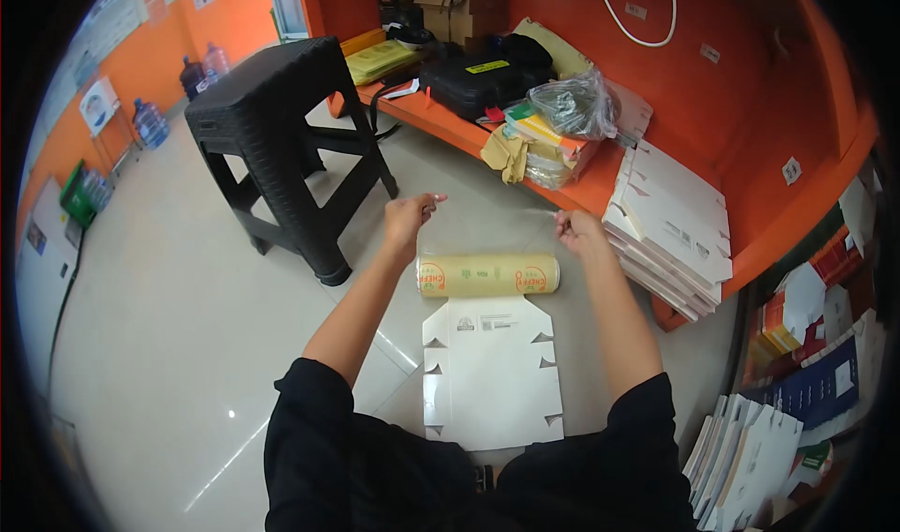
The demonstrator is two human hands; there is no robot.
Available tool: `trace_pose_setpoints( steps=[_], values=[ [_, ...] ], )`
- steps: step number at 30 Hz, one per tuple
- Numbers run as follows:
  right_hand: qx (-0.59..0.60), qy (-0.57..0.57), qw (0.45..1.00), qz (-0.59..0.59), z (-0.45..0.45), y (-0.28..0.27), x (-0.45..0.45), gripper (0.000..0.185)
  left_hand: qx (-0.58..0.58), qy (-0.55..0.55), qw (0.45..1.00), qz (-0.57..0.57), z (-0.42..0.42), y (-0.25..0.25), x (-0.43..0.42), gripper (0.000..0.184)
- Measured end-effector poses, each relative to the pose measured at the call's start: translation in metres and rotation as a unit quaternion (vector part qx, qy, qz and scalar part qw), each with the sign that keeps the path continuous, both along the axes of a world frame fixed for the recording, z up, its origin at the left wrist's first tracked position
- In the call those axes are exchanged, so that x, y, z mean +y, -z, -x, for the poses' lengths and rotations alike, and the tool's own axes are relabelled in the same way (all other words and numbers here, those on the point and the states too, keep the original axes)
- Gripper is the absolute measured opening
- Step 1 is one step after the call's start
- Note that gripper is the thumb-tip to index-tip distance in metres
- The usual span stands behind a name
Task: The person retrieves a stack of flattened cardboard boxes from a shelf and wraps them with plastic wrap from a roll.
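Note:
A roll of cling film (487,275), yellow with orange and green print, lies crosswise in front of me. It rests at the far edge of a flat white cardboard piece (492,373) with notched sides. A faint clear sheet of film (492,235) rises from the roll between my hands. My left hand (412,221) is closed in a pinch above the roll's left end, apparently on one corner of that film. Beyond the right end, my right hand (580,231) pinches the film's other corner, where wrinkled strands show at the fingertips.
A black plastic stool (291,138) stands to the left. Ahead is an orange shelf (441,124) with a black case (487,77), a plastic bag (577,105) and packets. Stacked flat white cardboard (670,227) leans at the right; more cardboard (750,452) stands nearer me.

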State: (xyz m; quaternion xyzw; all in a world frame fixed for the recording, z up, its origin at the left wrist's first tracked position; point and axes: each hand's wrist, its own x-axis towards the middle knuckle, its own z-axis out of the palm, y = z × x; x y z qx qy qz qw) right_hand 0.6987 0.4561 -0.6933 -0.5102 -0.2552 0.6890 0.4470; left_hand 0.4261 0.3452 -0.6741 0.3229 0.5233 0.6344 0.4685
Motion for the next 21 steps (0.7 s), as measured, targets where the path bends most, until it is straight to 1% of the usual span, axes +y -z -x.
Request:
trace_pose_setpoints(
  steps=[1,3,5,7,9,11,13,16,17,19,21],
  values=[
    [-0.015,0.012,1.0,0.0,0.001,-0.009,-0.001,0.01,0.001,0.002,1.0,0.004,0.002,-0.005,0.003,0.016],
    [-0.006,0.004,1.0,-0.005,0.0,-0.024,-0.003,0.009,-0.003,0.012,1.0,-0.028,0.004,-0.017,0.006,0.015],
    [0.016,-0.007,0.999,-0.038,0.002,-0.038,-0.002,0.008,0.006,0.006,0.999,-0.033,0.004,-0.033,0.008,0.014],
    [0.023,-0.011,0.999,-0.038,0.001,-0.049,0.002,0.007,0.0,-0.006,0.999,-0.039,0.002,-0.048,0.01,0.014],
    [0.067,0.01,0.997,-0.048,-0.002,-0.056,0.009,0.016,0.009,-0.004,0.999,-0.037,0.003,-0.062,0.009,0.015],
    [0.058,0.013,0.997,-0.059,-0.003,-0.076,0.0,0.016,0.018,-0.001,0.999,-0.034,0.002,-0.073,0.007,0.016],
    [0.049,0.015,0.996,-0.07,-0.004,-0.092,-0.005,0.016,0.018,0.015,0.998,-0.062,0.003,-0.086,0.003,0.016],
    [0.099,-0.002,0.992,-0.081,-0.01,-0.115,-0.005,0.016,0.023,0.014,0.997,-0.075,-0.001,-0.112,-0.008,0.016],
    [0.1,-0.001,0.992,-0.083,-0.011,-0.124,-0.007,0.016,0.022,0.012,0.996,-0.084,-0.003,-0.121,-0.013,0.016],
    [0.075,-0.033,0.989,-0.122,-0.014,-0.144,-0.017,0.014,0.018,0.016,0.995,-0.094,-0.007,-0.137,-0.023,0.018],
    [0.085,-0.016,0.988,-0.125,-0.016,-0.162,-0.034,0.012,0.035,0.023,0.992,-0.118,-0.01,-0.152,-0.035,0.02]
  ],
)
